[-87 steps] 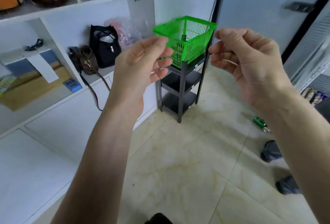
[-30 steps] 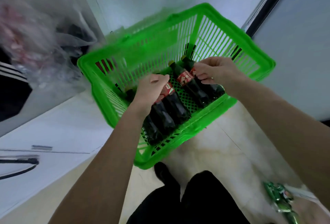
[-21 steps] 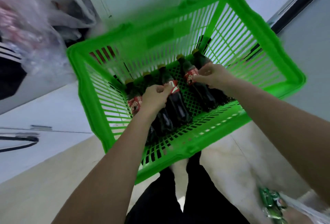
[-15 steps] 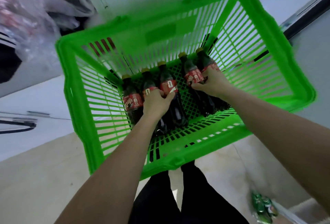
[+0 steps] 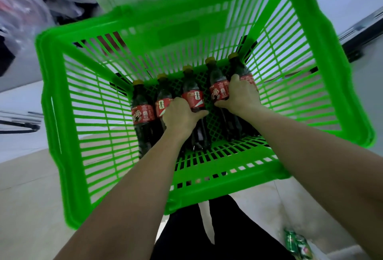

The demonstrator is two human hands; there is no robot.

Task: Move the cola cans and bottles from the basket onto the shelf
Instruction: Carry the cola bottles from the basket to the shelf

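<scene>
Basket: bright green slatted plastic shopping basket (image 5: 68, 127), seen from above; both forearms reach in over its near rim, the only way down to the stock.
Stock: five dark plastic cola bottles with red labels and yellow caps (image 5: 143, 112) lie side by side on the mesh floor, caps pointing away from the person. Lying flat, they present their labelled bodies upward, so each has to be taken round the body. No cans visible inside.
Left hand (image 5: 181, 115): fingers curled over the second and third bottles from the left, thumb against the third one's label; clamped across that pair, though how firmly I cannot tell.
Right hand (image 5: 240, 94): fingers wrapped over the two right-most bottles, fingertips on the fourth bottle's red label; clamped on that pair.
Untouched: the far-left bottle lies just beyond the left knuckles.
Judgement: two pairs at once looks like a way to cut trips; nothing is lifted yet.
Shelf: not in sight.
Floor: green cans (image 5: 296, 244) lie on pale tiles, well behind the right wrist.
</scene>
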